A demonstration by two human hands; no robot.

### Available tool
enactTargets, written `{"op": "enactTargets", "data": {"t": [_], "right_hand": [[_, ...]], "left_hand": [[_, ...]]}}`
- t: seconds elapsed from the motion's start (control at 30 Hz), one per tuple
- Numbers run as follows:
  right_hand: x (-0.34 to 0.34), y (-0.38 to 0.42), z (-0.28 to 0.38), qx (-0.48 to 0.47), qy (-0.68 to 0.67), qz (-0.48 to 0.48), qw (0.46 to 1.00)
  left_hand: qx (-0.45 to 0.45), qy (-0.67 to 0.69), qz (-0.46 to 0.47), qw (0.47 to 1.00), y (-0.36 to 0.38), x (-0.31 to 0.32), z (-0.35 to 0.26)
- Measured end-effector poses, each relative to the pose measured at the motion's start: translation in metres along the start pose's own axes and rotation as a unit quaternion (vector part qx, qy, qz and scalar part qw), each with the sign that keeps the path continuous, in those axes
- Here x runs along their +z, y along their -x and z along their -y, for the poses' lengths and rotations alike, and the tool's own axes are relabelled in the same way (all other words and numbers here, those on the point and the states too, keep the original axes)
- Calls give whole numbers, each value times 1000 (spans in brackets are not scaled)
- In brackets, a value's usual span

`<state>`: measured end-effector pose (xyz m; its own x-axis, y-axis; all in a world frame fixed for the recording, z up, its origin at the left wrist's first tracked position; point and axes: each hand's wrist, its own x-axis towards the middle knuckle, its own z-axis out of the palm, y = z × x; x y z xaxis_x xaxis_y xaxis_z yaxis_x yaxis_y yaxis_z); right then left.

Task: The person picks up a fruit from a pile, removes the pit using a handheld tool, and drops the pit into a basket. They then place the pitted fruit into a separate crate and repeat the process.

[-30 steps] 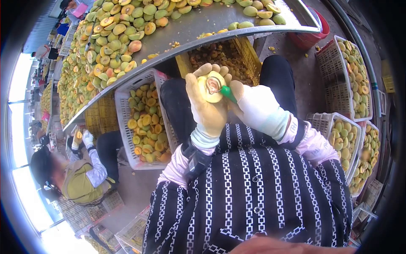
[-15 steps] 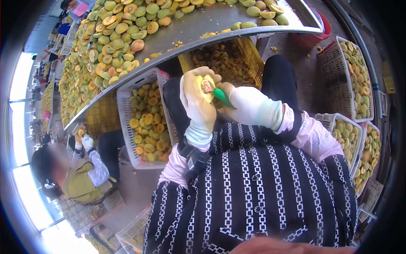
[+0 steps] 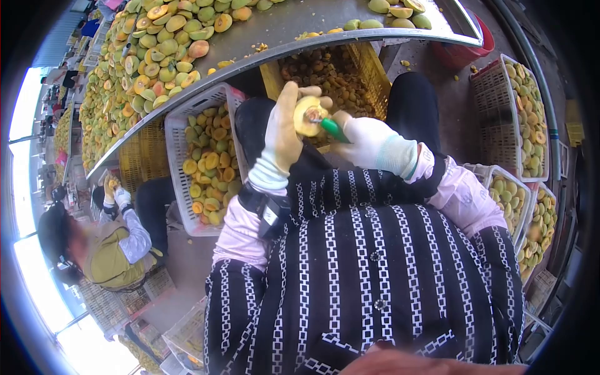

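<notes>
My gloved left hand (image 3: 282, 130) is closed around a yellow peach half (image 3: 304, 127), its cut face turned toward my right side. A brown pit area shows in the middle of the fruit. In my gloved right hand (image 3: 370, 142) is a pitting tool with a green handle (image 3: 334, 129), its metal tip at the pit. Both hands are above my lap. Beyond them, under the table edge, stands a yellow crate (image 3: 374, 70) holding brownish pits and scraps. A white crate (image 3: 178, 178) of peach halves is to the left of my knee.
A metal table (image 3: 281, 31) piled with peach halves (image 3: 165, 47) runs across the front. Full white crates (image 3: 500, 119) stand at the right, near a red tub (image 3: 459, 55). At the left sits a co-worker (image 3: 115, 256) with gloved hands raised.
My left hand has shifted slightly left and its fingers have moved around the peach half, showing more of the cut face. The tool tip stays at the pit. The view has shifted slightly.
</notes>
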<state>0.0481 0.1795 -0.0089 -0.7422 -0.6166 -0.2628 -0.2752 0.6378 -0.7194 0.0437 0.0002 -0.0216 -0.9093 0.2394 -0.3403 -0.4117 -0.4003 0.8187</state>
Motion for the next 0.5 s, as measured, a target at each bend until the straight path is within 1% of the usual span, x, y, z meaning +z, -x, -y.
{"op": "enactTargets", "data": {"t": [0.03, 0.07, 0.1, 0.13, 0.2, 0.23, 0.27, 0.33, 0.37, 0.4, 0.47, 0.5], "right_hand": [[0, 1, 2, 11, 6, -46, 999], [1, 2, 4, 24, 13, -92, 995], [3, 4, 5, -2, 39, -122, 992], [3, 6, 8, -1, 40, -119, 992], [2, 9, 16, -7, 58, -68, 996], [8, 9, 14, -21, 50, -101, 993], [7, 9, 15, -20, 50, -100, 994], [3, 11, 19, 10, 78, -48, 996], [3, 9, 15, 12, 78, -48, 996], [4, 6, 12, 6, 56, -41, 998], [0, 5, 11, 1, 32, -35, 999], [-8, 6, 20, 34, -67, 9, 997]], "left_hand": [[101, -81, -37, 991, 4, 8, 3], [200, -160, -72, 964, 7, 13, 4], [201, -165, -87, 962, 8, 14, 6], [200, -162, -89, 962, 8, 13, 6], [105, -126, -103, 981, 7, 9, 7], [94, -94, -95, 987, 4, 7, 8], [93, -93, -96, 987, 1, 2, 7], [-47, -86, -36, 995, -3, -4, 0], [-60, -102, -56, 991, -4, -2, -1], [-61, -102, -55, 991, -6, 0, 2], [68, -150, -107, 981, -9, 4, 8], [115, -156, -107, 975, -6, 4, 11]]}}
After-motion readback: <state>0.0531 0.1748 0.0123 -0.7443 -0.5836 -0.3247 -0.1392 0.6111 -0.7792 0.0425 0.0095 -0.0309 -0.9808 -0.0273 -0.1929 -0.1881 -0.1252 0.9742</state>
